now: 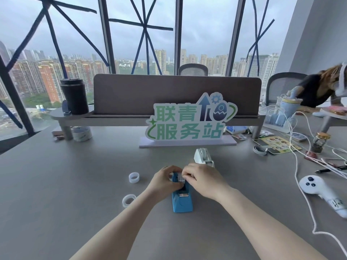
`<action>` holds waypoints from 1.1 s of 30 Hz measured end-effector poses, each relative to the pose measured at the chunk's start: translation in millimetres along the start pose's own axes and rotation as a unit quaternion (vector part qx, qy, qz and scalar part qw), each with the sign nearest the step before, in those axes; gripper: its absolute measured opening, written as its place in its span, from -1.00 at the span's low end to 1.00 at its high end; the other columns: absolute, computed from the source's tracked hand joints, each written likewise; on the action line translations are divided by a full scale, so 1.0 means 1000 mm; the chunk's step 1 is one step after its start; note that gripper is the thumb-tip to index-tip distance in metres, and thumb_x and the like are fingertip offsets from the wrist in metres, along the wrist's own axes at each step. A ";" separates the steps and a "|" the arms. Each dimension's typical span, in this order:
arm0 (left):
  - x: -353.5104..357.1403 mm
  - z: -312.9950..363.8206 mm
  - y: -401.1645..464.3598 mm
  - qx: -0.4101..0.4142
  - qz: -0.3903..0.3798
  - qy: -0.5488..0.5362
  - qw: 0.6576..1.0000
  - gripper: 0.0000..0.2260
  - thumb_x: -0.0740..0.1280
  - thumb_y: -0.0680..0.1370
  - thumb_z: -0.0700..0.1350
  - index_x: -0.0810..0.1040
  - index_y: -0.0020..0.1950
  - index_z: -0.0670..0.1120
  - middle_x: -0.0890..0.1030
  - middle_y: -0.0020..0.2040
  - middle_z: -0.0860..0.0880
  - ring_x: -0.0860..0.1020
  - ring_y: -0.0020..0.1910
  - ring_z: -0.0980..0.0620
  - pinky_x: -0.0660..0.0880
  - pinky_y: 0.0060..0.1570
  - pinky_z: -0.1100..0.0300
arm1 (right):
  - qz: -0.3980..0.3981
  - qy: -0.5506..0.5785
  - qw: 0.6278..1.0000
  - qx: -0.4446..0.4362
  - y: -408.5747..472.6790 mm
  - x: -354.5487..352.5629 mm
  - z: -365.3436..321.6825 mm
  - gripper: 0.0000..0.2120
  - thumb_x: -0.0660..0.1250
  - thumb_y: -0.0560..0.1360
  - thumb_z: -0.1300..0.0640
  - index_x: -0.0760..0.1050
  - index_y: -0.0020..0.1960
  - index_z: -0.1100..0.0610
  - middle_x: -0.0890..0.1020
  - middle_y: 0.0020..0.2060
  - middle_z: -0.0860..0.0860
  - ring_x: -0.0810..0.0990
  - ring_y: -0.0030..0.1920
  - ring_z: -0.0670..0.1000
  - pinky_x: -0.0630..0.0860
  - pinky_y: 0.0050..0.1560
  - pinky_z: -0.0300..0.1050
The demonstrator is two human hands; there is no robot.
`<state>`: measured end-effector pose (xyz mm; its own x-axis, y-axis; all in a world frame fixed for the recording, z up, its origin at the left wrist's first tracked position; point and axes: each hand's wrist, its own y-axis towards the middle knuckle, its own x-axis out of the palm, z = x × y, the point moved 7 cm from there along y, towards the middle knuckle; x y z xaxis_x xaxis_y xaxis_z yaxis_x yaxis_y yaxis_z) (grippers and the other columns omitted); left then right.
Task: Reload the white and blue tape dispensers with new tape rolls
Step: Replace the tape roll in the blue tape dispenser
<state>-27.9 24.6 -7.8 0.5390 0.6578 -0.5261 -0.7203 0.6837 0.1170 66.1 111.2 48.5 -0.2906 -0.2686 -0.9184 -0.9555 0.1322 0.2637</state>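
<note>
So both hands are bunched over the back end of the blue dispenser (181,200), which sits on the counter (75,203) right in front of the person: left hand (165,182) curled against its side, right hand (201,180) with its grip pinched on a clear tape roll (178,177) at the cradle. Biggest risk, I'd say, is the roll going in crooked or not seating on its hub (can't see the hub under the fingers), so the tape jams. The clear tape's loose end could also stick back onto the roll and vanish. The white dispenser (202,157) stands just behind the right hand, easy to knock. Two more clear rolls (134,177) (128,199) lie off to the left, apart from everything.
</note>
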 end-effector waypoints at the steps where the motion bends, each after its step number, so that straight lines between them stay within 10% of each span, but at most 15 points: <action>1: 0.000 0.000 0.000 0.000 -0.003 -0.001 1.000 -0.72 0.46 0.35 -0.11 0.58 0.04 0.09 0.56 0.08 0.06 0.52 0.07 0.07 0.41 -0.10 0.30 | -0.002 0.005 1.000 0.003 0.000 0.000 0.000 -0.82 0.21 0.60 0.06 0.56 -0.08 0.05 0.61 -0.12 -0.07 0.56 -0.14 0.01 0.48 -0.18 -0.09; 33: -0.004 -0.004 0.000 0.003 0.005 -0.011 1.000 -0.63 0.50 0.30 -0.15 0.61 0.07 0.08 0.60 0.07 0.06 0.56 0.06 0.04 0.53 0.04 0.13 | 0.035 0.065 0.997 0.022 -0.022 0.005 0.002 -0.84 0.27 0.58 0.10 0.62 -0.06 0.06 0.64 -0.12 -0.06 0.57 -0.13 -0.02 0.50 -0.16 -0.09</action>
<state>-31.3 21.0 -9.0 0.5405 0.6719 -0.5064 -0.7237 0.6782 0.1275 85.6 108.8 37.1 -0.3636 -0.3775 -0.8516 -0.9302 0.1961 0.3102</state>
